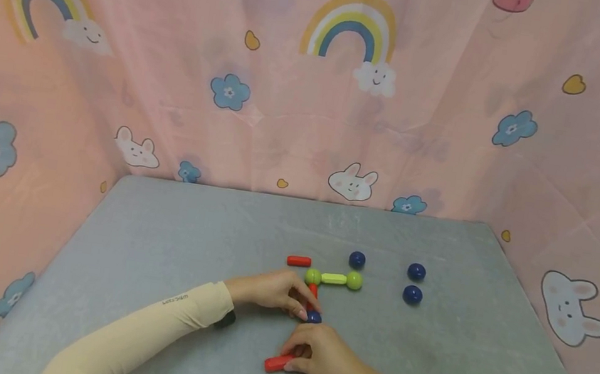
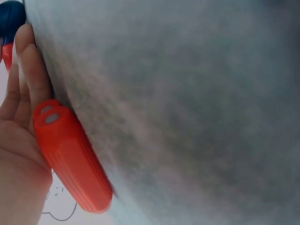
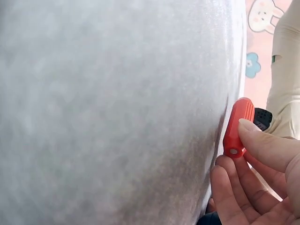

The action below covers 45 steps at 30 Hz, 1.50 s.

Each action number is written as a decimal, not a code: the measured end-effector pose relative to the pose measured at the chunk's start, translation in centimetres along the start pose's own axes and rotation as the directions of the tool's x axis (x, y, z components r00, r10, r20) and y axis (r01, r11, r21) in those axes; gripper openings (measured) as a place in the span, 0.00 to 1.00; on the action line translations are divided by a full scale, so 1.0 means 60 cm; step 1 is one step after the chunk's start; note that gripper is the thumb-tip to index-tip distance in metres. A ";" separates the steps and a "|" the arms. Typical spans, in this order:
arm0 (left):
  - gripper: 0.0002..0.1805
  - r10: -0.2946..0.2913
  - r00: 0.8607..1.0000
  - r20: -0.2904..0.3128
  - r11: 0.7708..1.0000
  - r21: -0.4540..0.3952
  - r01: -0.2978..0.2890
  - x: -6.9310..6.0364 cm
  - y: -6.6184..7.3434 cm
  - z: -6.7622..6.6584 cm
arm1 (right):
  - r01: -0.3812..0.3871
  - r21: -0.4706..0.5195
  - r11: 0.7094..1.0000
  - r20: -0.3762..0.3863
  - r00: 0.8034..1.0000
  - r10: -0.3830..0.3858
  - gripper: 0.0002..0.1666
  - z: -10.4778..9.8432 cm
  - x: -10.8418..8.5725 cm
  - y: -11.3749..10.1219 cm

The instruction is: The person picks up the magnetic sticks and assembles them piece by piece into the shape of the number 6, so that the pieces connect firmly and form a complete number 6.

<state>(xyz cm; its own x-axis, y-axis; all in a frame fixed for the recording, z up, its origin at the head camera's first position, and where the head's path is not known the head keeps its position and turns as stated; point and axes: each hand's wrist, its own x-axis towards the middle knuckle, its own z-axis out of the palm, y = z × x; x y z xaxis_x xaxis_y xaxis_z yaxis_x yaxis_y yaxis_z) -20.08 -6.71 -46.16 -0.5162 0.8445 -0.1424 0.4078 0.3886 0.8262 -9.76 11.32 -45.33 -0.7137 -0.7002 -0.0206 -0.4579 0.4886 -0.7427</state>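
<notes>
My left hand has its thumb and fingertip about a blue ball, pinching it at the near end of a red rod. That rod joins a green ball, from which a light green rod runs right to a second green ball. Lower down, my right hand pinches a separate red rod between thumb and fingers. In the right wrist view this rod shows a grey dot on its end. The left wrist view shows the blue ball partly.
Another red rod lies beyond my left hand; it looms large in the left wrist view. Three loose blue balls, one behind the green pieces and two farther right, rest on the grey table. Pink printed cloth surrounds the table.
</notes>
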 end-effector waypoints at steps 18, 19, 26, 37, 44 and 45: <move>0.15 -0.032 0.999 0.008 0.999 -0.008 0.032 -0.002 0.002 -0.001 | -0.145 0.165 0.976 0.009 0.989 0.146 0.12 -0.033 -0.032 0.017; 0.15 -0.035 0.999 0.010 0.999 -0.008 0.035 -0.002 0.002 -0.001 | -0.166 0.165 0.972 0.006 0.986 0.167 0.11 -0.034 -0.033 0.018; 0.15 -0.030 0.999 0.014 0.999 -0.021 0.031 -0.003 0.002 -0.001 | -0.301 0.276 0.913 0.033 0.952 0.304 0.13 -0.039 -0.036 0.026; 0.15 -0.012 1.000 0.015 1.000 -0.019 0.013 0.000 0.001 -0.003 | -0.447 0.481 0.754 0.081 0.879 0.470 0.13 -0.037 -0.039 0.020; 0.15 -0.018 1.000 0.014 1.000 -0.017 0.019 0.000 0.001 -0.002 | -0.483 0.534 0.693 0.093 0.849 0.520 0.14 -0.032 -0.034 0.023; 0.15 -0.020 1.000 0.014 1.000 -0.016 0.020 0.000 0.002 -0.002 | -0.487 0.539 0.687 0.095 0.845 0.526 0.15 -0.032 -0.034 0.024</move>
<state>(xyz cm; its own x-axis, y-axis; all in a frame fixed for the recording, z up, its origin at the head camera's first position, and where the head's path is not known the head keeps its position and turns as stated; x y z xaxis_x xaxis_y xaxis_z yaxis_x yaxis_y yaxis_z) -20.15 -6.72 -46.00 -0.5134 0.8417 -0.1670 0.3852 0.3999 0.8317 -9.99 14.41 -45.07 -0.7939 -0.3844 -0.4711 0.3191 0.3962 -0.8609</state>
